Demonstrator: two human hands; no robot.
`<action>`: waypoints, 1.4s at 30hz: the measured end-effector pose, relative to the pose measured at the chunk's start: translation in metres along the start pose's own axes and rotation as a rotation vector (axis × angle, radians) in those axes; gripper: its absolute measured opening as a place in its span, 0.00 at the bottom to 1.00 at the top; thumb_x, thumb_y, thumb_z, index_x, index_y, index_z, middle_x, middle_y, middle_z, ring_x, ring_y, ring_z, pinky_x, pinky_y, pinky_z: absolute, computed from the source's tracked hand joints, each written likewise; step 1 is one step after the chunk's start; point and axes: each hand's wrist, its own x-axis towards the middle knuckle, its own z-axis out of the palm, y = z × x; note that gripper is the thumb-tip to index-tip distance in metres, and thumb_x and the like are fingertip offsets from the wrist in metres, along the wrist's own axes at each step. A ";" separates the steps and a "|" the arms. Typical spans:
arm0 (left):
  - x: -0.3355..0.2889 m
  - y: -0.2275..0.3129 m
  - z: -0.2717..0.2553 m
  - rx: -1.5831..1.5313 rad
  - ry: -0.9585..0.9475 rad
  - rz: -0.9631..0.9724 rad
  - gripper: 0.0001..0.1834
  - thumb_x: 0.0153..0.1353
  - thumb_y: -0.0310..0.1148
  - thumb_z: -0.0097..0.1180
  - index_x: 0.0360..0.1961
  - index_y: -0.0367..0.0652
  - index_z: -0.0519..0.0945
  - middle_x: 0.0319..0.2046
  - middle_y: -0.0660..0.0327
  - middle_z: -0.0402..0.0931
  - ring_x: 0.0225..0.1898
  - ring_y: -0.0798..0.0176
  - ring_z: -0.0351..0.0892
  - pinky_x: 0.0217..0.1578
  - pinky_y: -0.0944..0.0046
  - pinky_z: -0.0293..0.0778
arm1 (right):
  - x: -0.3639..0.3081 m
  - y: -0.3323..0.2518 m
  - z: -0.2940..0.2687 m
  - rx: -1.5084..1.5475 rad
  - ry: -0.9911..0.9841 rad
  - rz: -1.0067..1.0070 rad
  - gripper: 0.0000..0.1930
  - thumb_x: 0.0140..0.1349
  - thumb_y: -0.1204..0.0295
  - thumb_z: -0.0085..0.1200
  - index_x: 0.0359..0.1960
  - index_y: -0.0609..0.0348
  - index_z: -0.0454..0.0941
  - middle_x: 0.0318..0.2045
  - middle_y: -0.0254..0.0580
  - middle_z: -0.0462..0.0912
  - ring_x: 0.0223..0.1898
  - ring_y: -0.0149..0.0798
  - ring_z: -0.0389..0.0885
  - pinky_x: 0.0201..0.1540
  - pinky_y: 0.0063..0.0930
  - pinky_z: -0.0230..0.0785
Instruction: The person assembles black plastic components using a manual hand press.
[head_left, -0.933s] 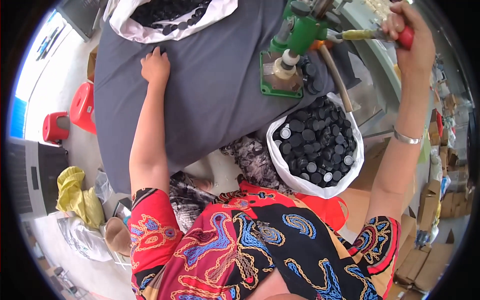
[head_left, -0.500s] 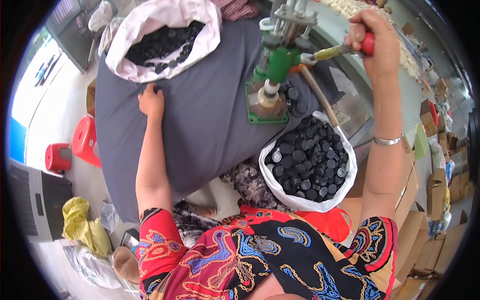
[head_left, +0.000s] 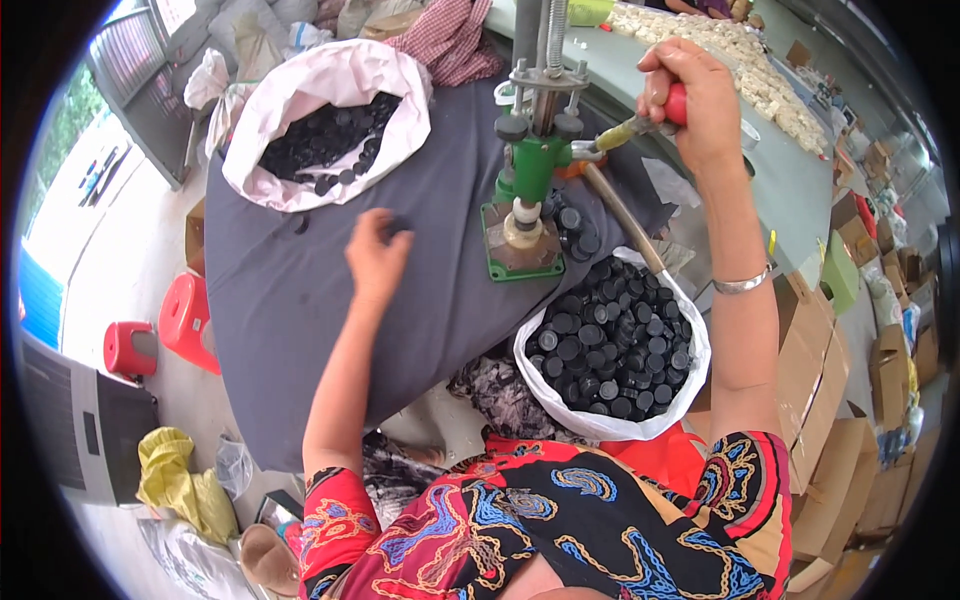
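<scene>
My left hand (head_left: 376, 258) is over the grey cloth, its fingers closed around a small black cap (head_left: 398, 226). Up at the right, my right hand (head_left: 698, 105) grips the lever (head_left: 622, 133) of a green hand press (head_left: 533, 168), a red knob (head_left: 677, 103) at the lever's end. On the press's base plate (head_left: 543, 262) stands a pale round fixture (head_left: 523, 228). Several black caps (head_left: 578, 232) lie right beside it. A pink-white sack (head_left: 262, 178) of black caps stands at the far left, with one loose dark piece (head_left: 302, 226) near it.
A white sack (head_left: 692, 402) full of black caps stands close to my lap at the right. A wooden-handled tool (head_left: 625, 212) lies between it and the press. Red stools (head_left: 190, 322) stand on the floor at left; cardboard boxes (head_left: 815, 350) line the right.
My left hand has moved away from the pink-white sack, to the right and toward me, with a black cap. My right hand stays on the lever. The whole view has shifted slightly.
</scene>
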 end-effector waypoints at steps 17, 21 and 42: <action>-0.045 0.091 0.112 -0.077 -0.179 0.115 0.34 0.43 0.27 0.67 0.54 0.41 0.68 0.39 0.54 0.80 0.46 0.47 0.74 0.47 0.50 0.69 | -0.001 0.002 0.001 0.000 -0.001 0.012 0.12 0.63 0.69 0.48 0.27 0.66 0.76 0.12 0.37 0.70 0.13 0.29 0.68 0.23 0.26 0.69; -0.041 0.092 0.121 -0.064 -0.182 0.054 0.37 0.43 0.28 0.67 0.56 0.39 0.66 0.41 0.54 0.81 0.47 0.46 0.74 0.48 0.51 0.68 | -0.015 0.000 0.002 -0.003 0.015 0.021 0.13 0.64 0.69 0.46 0.27 0.67 0.76 0.12 0.37 0.70 0.14 0.29 0.67 0.24 0.26 0.68; 0.029 -0.085 -0.032 0.301 0.367 -0.078 0.19 0.49 0.25 0.60 0.45 0.38 0.78 0.41 0.51 0.80 0.42 0.47 0.78 0.45 0.52 0.73 | -0.122 0.036 0.000 -0.186 0.006 -0.092 0.12 0.65 0.72 0.45 0.27 0.66 0.75 0.15 0.37 0.72 0.17 0.28 0.69 0.27 0.23 0.65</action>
